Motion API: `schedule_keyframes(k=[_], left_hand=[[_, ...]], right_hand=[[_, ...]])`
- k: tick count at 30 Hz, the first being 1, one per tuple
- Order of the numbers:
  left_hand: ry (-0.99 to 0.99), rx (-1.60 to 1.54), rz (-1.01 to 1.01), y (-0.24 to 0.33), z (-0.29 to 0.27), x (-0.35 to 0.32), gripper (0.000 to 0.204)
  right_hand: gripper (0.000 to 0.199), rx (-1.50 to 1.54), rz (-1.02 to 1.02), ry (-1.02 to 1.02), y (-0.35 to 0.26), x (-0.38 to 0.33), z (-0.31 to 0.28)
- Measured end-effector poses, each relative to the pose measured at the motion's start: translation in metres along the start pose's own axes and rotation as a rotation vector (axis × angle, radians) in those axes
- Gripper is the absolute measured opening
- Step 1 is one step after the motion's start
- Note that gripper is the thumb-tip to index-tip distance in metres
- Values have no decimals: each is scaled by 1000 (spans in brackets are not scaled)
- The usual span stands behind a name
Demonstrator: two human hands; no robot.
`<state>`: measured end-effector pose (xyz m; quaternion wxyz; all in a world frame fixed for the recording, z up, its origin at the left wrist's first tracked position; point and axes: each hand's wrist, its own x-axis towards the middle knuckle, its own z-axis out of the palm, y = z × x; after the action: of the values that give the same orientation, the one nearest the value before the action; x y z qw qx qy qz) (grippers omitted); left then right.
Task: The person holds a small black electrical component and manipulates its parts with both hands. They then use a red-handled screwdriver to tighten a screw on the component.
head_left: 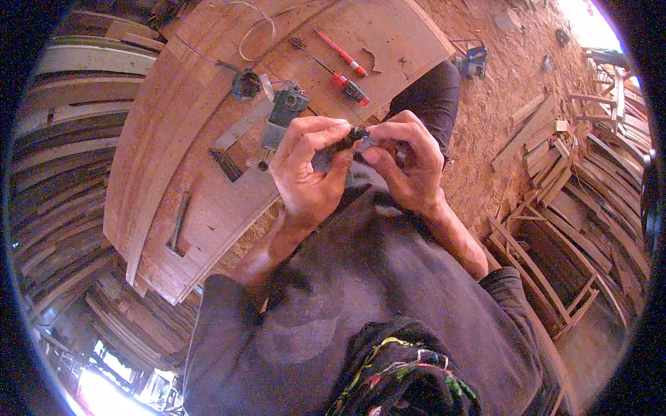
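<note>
Both hands, the left hand [309, 170] and the right hand [406, 163], were clenched on a small dark part [350, 139] above the desk [201, 208], apparently fitting it, which next seemed to need careful fingertip alignment.

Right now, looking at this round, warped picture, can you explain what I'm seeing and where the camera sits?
The camera is worn on a person's head and looks down through a fisheye lens, so straight edges bend. The left hand and right hand together hold a small dark part over the lap. Ahead lies a wooden board with two red-handled screwdrivers, a dark mechanical piece, a flat metal strip and a loop of wire. Wooden frames sit at the right.
</note>
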<state>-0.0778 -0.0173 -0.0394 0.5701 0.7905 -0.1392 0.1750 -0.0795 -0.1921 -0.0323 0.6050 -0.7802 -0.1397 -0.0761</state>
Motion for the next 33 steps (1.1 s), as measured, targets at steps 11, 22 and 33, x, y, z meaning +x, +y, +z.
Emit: schedule_keyframes(k=[11, 22, 33], left_hand=[[-34, 99, 69, -7, 6, -2, 23], [42, 66, 223, -7, 12, 3, 18], [122, -277, -181, -15, 22, -6, 24]], right_hand=[[31, 51, 248, -17, -1, 2, 8], [32, -72, 192, -103, -5, 3, 3], [34, 146, 430, -21, -4, 5, 6]])
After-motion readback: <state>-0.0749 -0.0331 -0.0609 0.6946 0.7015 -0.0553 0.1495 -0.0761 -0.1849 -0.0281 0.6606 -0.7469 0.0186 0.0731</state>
